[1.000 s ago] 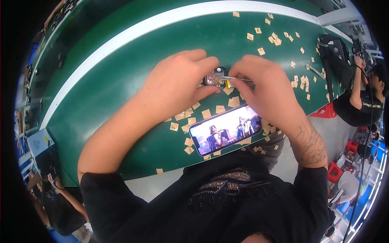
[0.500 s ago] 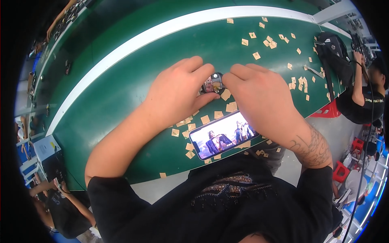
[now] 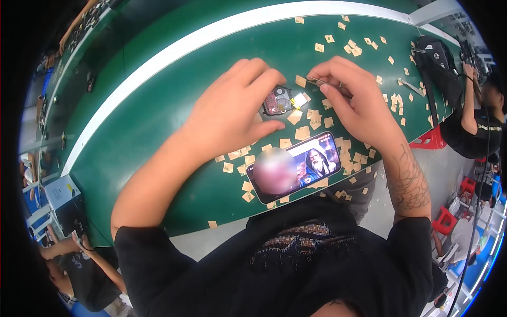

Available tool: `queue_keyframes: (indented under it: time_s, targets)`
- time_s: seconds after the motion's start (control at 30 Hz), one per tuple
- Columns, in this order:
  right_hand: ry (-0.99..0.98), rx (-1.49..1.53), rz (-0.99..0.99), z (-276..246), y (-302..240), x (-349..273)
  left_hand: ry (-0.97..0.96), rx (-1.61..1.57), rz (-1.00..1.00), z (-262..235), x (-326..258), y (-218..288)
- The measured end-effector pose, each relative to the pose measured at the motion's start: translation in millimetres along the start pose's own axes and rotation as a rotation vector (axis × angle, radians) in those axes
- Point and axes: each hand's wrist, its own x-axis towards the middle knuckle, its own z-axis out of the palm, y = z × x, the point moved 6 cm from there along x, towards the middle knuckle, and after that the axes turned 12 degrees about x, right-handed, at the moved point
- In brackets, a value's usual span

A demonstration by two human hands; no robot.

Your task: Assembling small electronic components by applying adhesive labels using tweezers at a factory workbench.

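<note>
Head view, single moment. The left hand is lying palm-down on the green belt, fingers curled over, with its fingertips pinching the left edge of a small round dark part that shows a reddish inner face. The part is sitting flat on the belt, directly under and just ahead of those fingertips; thumb and forefinger are closing on its rim from either side.

The right hand is working just to the right of the part. Thumb and forefinger are pinched shut on a thin metal tool, probably tweezers, whose tip is pointing left toward the part. A small tan paper square is sitting against the right edge of the part, just below the tool tip; whether the tip is touching it cannot be told at this size.

Below both grips, toward the body, a phone is lying face up on the belt with its screen lit, tilted slightly. Many loose tan squares are lying scattered between the hands and the phone, and more are spread beyond the right hand toward the far edge. A white stripe is running along the belt beyond the hands.

Well apart to the right, another person in a dark shirt is leaning toward a black bag at the belt's end.
</note>
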Motion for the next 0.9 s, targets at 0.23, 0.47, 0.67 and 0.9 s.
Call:
queue_keyframes:
  time_s: [0.23,0.47,0.67,0.9]
  targets:
    - [0.0,-0.08,0.065,-5,15,7,-0.063,-0.15,-0.005,3,0,-4]
    - [0.212,-0.414,0.037,-20,39,20,-0.034,-0.073,0.027,1,2,-2]
    - [0.218,-0.351,0.088,-24,39,17,-0.026,-0.068,0.032,2,1,-3]
    - [0.245,0.006,0.004,-22,24,18,-0.022,-0.065,0.042,2,2,-3]
